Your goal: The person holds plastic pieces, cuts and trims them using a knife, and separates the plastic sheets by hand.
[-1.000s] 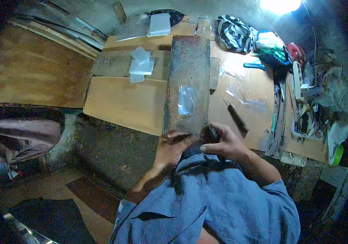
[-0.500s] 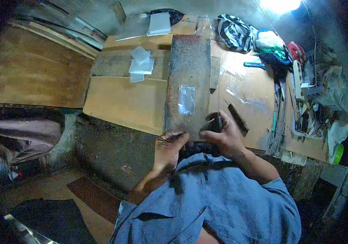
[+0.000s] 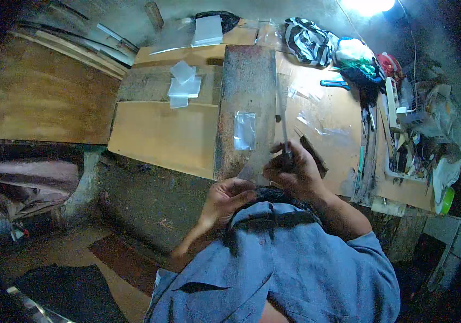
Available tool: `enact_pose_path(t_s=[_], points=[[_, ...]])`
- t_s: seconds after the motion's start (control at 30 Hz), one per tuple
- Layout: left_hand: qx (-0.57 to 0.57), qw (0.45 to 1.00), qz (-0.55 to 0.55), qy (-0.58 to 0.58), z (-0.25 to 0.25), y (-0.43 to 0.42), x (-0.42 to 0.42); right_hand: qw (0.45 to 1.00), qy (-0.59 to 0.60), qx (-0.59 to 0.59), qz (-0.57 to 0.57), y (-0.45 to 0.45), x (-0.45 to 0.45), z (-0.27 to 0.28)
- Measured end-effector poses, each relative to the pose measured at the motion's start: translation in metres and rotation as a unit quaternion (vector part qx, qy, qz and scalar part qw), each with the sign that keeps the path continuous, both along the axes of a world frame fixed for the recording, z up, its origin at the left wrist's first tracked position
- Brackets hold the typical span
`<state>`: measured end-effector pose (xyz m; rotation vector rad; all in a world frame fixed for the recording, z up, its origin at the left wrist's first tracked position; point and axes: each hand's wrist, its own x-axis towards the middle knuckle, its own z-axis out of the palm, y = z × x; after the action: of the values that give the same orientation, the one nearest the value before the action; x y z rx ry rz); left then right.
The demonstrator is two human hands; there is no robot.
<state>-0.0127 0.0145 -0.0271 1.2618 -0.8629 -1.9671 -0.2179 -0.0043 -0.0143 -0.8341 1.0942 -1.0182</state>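
My right hand (image 3: 294,169) is closed around the dark handle of a long, narrow tool with a thin grey blade (image 3: 282,110), perhaps a file. The blade points away from me along the right edge of a worn wooden board (image 3: 248,75). At the board's near end, my left hand (image 3: 229,198) pinches a small clear plastic piece (image 3: 248,171), partly hidden by the fingers. Ahead of my hands, a clear plastic rectangle (image 3: 245,131) lies flat on the board. Beside my right hand is a dark wooden strip (image 3: 313,153).
Several translucent sheets (image 3: 184,86) lie left of the board, and a white stack (image 3: 208,30) sits at the back. On the right are a blue cutter (image 3: 334,84), plastic scraps (image 3: 316,125), a striped bag (image 3: 307,43) and a cluttered tray (image 3: 403,175).
The tool's long blade now shows clearly, pointing forward from my right hand. My left hand has turned, and a clear piece now shows above its fingers. The view has shifted slightly.
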Motion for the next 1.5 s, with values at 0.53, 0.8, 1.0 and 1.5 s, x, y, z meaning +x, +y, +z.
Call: enact_pose_path(t_s=[0.53, 0.8, 1.0, 1.5], points=[[-0.035, 0.996, 0.08, -0.01, 0.014, -0.006, -0.002, 0.997, 0.009, -0.045, 0.059, -0.006, 0.014, 0.013], [-0.04, 0.95, 0.294, 0.097, 0.037, -0.019, 0.022, 0.917, 0.325, -0.164, 0.162, -0.004, -0.014, 0.035], [-0.101, 0.95, 0.293, 0.036, 0.049, -0.025, 0.034, 0.841, 0.419, -0.238, 0.245, 0.0, -0.013, 0.047], [-0.125, 0.96, 0.235, 0.092, 0.041, -0.013, 0.033, 0.82, 0.453, -0.165, 0.31, -0.01, -0.019, 0.049]])
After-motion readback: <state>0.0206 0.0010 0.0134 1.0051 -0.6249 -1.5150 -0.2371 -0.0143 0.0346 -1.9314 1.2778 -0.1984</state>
